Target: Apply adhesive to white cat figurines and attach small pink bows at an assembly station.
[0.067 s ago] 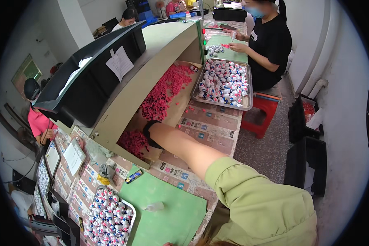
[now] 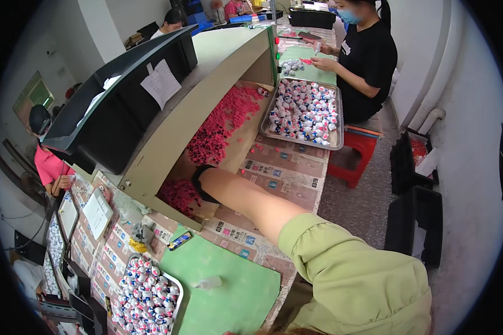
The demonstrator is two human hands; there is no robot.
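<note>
My right arm, in a light green sleeve, reaches from the lower right into the open front of a long beige trough (image 2: 167, 139). My right hand (image 2: 199, 182) is covered in black at the wrist and dips among small red pieces (image 2: 179, 195) at the trough's near end; its fingers are hidden. More red pieces (image 2: 221, 125) lie heaped along the sloping floor of the trough. My left hand is out of view.
A metal tray (image 2: 336, 146) of small white, blue and red items lies beyond the trough, a similar tray (image 2: 177, 286) at lower left. A green mat (image 2: 235, 296) holds a small clear bottle (image 2: 209, 283). A co-worker in black (image 2: 369, 56) sits by a red stool (image 2: 355, 151). Black crates (image 2: 413, 223) stand at right.
</note>
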